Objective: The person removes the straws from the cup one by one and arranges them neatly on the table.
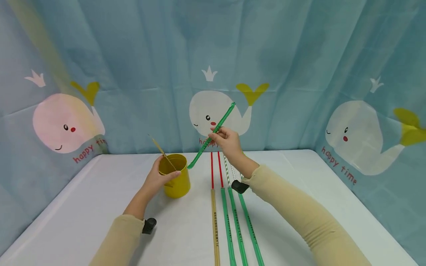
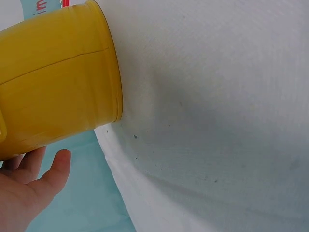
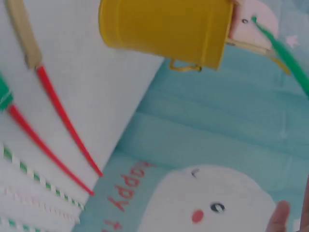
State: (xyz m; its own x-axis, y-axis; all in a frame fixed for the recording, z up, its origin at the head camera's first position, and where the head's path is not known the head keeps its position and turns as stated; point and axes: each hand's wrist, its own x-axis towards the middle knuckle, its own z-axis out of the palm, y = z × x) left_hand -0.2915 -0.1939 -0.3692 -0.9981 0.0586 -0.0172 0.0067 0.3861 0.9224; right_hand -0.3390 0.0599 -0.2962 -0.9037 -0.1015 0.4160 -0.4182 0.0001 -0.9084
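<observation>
My left hand grips a yellow bucket, its thumb lying along the rim and its fingers at the bucket's left side. A thin tan stick leans out of the bucket. My right hand pinches a slim green-wrapped stick with dark print around its middle. That stick slants in the air, its lower end close to the bucket's right rim. In the left wrist view the bucket hides part of the left fingers. The right wrist view shows the green stick blurred.
On the white table, right of the bucket, lie a tan-wrapped stick and several green-wrapped ones. Red sticks and striped ones lie in line beyond them. A blue whale-print curtain hangs behind.
</observation>
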